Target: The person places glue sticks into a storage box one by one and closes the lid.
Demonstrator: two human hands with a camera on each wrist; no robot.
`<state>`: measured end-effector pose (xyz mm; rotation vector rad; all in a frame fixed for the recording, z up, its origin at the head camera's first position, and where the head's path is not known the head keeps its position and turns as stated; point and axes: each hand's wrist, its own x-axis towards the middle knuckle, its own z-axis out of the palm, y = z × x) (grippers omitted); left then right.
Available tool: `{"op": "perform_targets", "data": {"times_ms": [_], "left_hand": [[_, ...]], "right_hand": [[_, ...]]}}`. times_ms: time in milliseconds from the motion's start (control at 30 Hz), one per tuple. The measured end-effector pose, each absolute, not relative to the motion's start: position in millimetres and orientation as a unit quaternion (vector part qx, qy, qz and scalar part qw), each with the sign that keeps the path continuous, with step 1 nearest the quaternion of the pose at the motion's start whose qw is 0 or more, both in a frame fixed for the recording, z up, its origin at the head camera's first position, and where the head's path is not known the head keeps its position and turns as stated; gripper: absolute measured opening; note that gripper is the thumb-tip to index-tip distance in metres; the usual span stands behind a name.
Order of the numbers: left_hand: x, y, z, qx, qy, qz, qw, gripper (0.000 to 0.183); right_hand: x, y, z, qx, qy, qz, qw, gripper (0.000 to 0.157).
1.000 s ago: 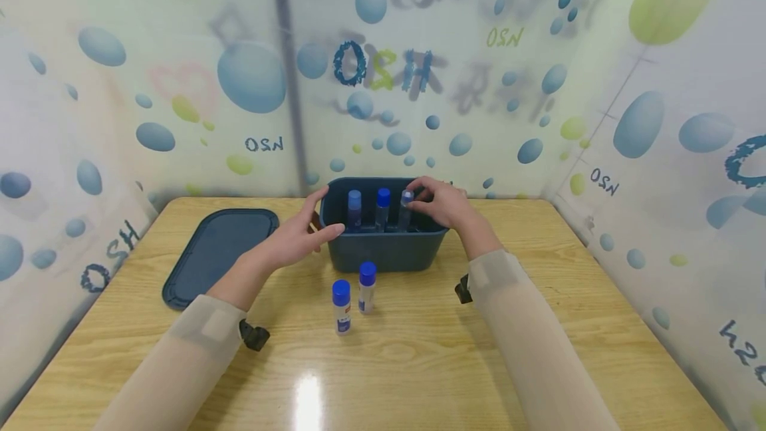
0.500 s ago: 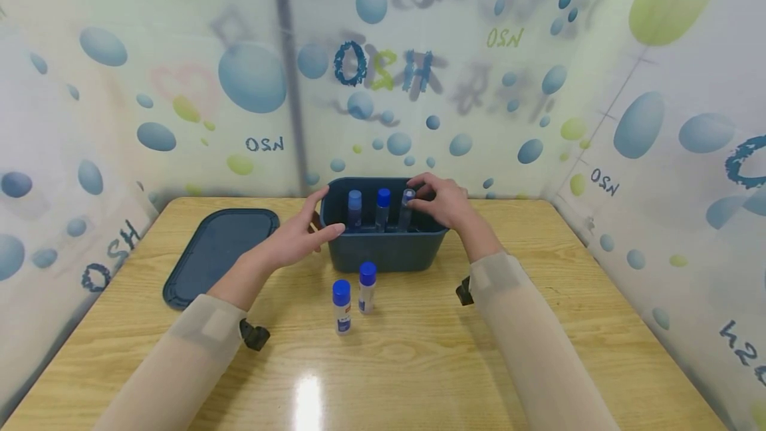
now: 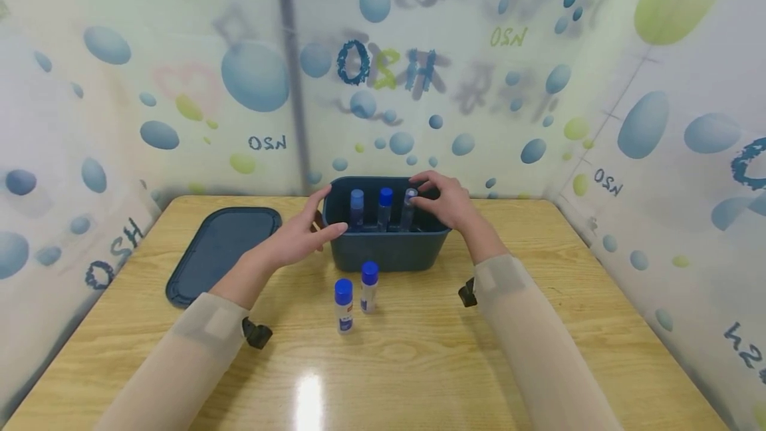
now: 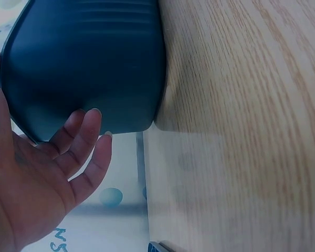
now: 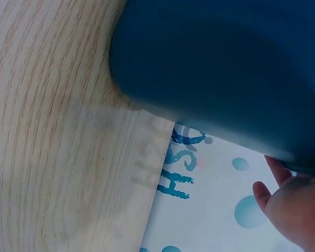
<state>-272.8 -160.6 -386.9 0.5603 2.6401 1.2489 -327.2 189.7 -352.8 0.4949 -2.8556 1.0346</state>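
Note:
In the head view a dark blue plastic bin stands at the back of the table. My left hand holds its left end, thumb on the front rim and index finger by the back corner. The left wrist view shows the other fingers bent loosely against the outer wall. Inside the bin two blue-capped glue sticks stand upright, one at the left and one in the middle. A third glue stick has a pale, clear-looking top, which my right hand pinches between thumb and fingers.
Two more blue-capped glue sticks stand on the table before the bin, the nearer one left of the farther one. A dark blue lid lies flat at the left. Patterned walls enclose the wooden table.
The head view has shifted very slightly. Both hands keep almost the same place at the bin, and the glue sticks on the table have not moved.

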Motion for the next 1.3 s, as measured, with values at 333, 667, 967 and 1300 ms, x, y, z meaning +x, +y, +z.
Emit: {"op": "perform_targets", "data": {"times_ms": [333,667,967,1300], "left_hand": [[-273,-157,-387,0.187,0.887,0.412,0.09,0.099],[-272,-160,-387,0.184,0.886,0.415,0.092,0.099],[-272,-162,-387,0.187,0.885,0.418,0.085,0.099],[-272,-161,-388,0.185,0.886,0.416,0.083,0.099]], "right_hand": [[-321,195,-354,0.166,-0.915,0.353,0.104,0.041],[-298,195,-347,0.196,-0.887,0.375,0.184,0.036],[-259,194,-344,0.22,-0.889,0.384,0.116,0.039],[-221,184,-341,0.235,-0.881,0.4,0.091,0.038]]}}
